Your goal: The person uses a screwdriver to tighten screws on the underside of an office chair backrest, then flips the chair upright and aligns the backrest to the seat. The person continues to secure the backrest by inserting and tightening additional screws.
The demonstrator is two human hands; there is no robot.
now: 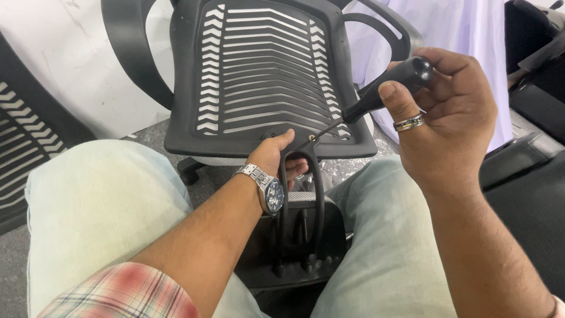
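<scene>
My right hand point(447, 112), with a ring on one finger, grips the black handle of a screwdriver point(385, 88). Its thin shaft slants down-left to a small brass screw point(312, 137) at the lower edge of a black slatted plastic chair back point(265, 70). My left hand point(276, 156), wearing a metal wristwatch, holds the black curved metal bracket point(315, 176) that rises from between my knees to the chair back's lower edge. The bracket's lower end point(294, 247) sits on a black base between my legs.
My knees in pale trousers point(100, 200) fill both sides of the view. Another black slatted chair part point(23, 141) leans at the left. Black chair pieces point(524, 159) lie at the right, with a white cloth point(459, 35) behind. The floor point(159, 132) is grey speckled.
</scene>
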